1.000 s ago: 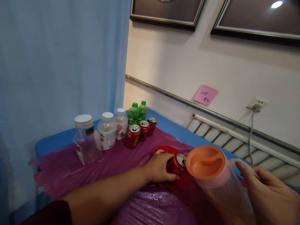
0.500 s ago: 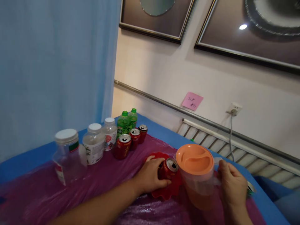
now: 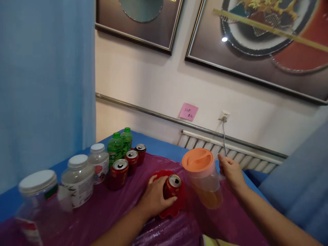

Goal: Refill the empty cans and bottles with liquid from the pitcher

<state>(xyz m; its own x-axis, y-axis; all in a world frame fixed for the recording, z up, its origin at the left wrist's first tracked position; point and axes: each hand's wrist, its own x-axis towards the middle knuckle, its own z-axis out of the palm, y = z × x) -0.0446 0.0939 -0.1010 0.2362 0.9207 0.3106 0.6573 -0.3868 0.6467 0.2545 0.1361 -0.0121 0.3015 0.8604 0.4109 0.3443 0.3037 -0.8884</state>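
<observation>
My left hand (image 3: 157,196) is wrapped round a red drink can (image 3: 172,188), which stands upright with its top opened. Beneath that can lies a red scalloped plate (image 3: 180,201). To the right, my right hand (image 3: 229,169) is closed on the handle side of a clear plastic pitcher (image 3: 202,184). An orange lid (image 3: 197,161) covers the pitcher, and amber liquid fills its lower part. The pitcher is tilted a little, its base toward the lower right; whether it touches the table I cannot tell.
Left of my hands stand several more red cans (image 3: 120,172), two green bottles (image 3: 115,147) and clear jars with white lids (image 3: 78,181). Purple plastic sheeting (image 3: 115,212) covers the blue table (image 3: 151,143). A radiator (image 3: 197,140) runs along the wall; a blue curtain (image 3: 46,85) hangs left.
The view has turned right and slightly upward, so things sit further left. My right hand with the pitcher now shows more of its forearm. My left hand keeps hold of the can.
</observation>
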